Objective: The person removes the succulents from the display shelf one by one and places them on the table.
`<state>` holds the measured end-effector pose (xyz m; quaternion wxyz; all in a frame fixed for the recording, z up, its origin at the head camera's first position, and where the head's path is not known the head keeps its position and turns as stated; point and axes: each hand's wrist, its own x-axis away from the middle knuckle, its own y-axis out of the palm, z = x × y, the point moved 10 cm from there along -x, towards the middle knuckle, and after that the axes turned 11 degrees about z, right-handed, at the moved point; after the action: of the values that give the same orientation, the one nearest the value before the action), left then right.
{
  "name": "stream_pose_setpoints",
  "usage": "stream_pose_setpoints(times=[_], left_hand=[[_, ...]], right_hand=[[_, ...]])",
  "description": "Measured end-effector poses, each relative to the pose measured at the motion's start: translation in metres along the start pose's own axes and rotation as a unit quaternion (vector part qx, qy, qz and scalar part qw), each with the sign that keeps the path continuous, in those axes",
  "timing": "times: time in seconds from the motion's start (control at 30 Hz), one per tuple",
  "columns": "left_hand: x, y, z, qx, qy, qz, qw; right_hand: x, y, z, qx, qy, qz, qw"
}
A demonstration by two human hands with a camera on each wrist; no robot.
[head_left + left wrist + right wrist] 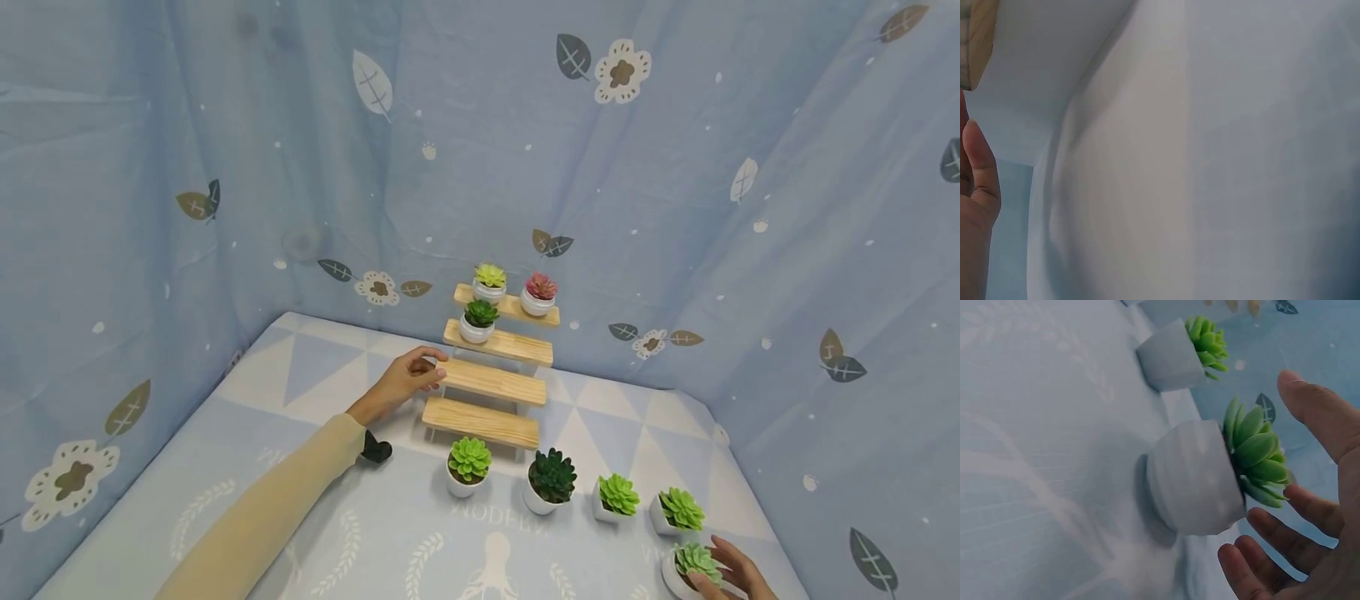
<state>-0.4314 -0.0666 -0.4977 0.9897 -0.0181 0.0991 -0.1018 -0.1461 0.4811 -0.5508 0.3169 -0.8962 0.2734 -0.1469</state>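
A stepped wooden display stand (491,381) rises at the back of the table, and my left hand (405,379) holds the left end of its second board from the bottom. In the left wrist view only the thumb side of that hand (979,187) shows, below a board corner (980,40); the full grip is hidden. At the front right, my right hand (738,571) reaches around a pale green succulent (696,560) in a round white pot (1194,478). Its fingers are spread and loosely bent close beside the plant and pot rim; contact is hard to tell.
On the top board stand a yellow-green succulent (490,277) and a pink one (540,287); a dark green one (480,315) is one board lower. Before the stand are potted succulents (469,460), (552,477), (617,496), (681,510). Patterned blue curtains (480,167) enclose the table.
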Motion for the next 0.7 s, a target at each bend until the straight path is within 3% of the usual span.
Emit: stream_pose_setpoints(times=[0.2, 0.33, 0.5, 0.7], left_hand=[[0.000, 0.001, 0.002, -0.005, -0.003, 0.000, 1.0000], [0.000, 0.000, 0.002, -0.007, -0.001, 0.000, 1.0000], [0.000, 0.001, 0.000, -0.007, -0.003, -0.005, 1.0000], [0.001, 0.000, 0.002, -0.003, -0.002, -0.001, 1.0000]], right_hand=[[0.005, -0.026, -0.051, 0.002, -0.030, 0.025, 0.999], [0.007, -0.032, -0.082, 0.008, -0.057, 0.026, 0.998], [0.008, -0.030, -0.114, -0.004, -0.098, 0.026, 0.995], [0.008, -0.013, -0.152, -0.047, -0.161, 0.020, 0.986]])
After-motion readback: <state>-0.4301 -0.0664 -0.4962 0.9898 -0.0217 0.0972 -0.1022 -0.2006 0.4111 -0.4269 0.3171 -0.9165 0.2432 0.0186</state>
